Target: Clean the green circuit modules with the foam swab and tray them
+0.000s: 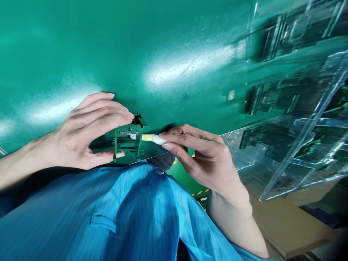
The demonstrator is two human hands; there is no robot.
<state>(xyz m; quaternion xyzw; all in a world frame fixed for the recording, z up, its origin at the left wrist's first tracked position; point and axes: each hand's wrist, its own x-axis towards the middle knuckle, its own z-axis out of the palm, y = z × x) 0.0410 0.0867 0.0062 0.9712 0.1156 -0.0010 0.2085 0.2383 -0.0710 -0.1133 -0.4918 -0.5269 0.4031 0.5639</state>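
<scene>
My left hand [95,127] grips a small green circuit board assembly [138,139], fingers over its top edge and thumb at its lower edge. Two upright boards seem joined by thin pins, with a dark part at the top. Between the thumb and fingers of my right hand [201,152] is a white swab-like stick [148,137] with a yellow band. Its white tip reaches in between the boards. Whether the tip touches a component I cannot tell.
Clear plastic trays [304,145] holding several dark green circuit boards stand at the right. Below them is a brown cardboard box [296,224]. A shiny green tabletop [122,54] spreads ahead, and the blue garment [130,214] I wear is close to its front edge.
</scene>
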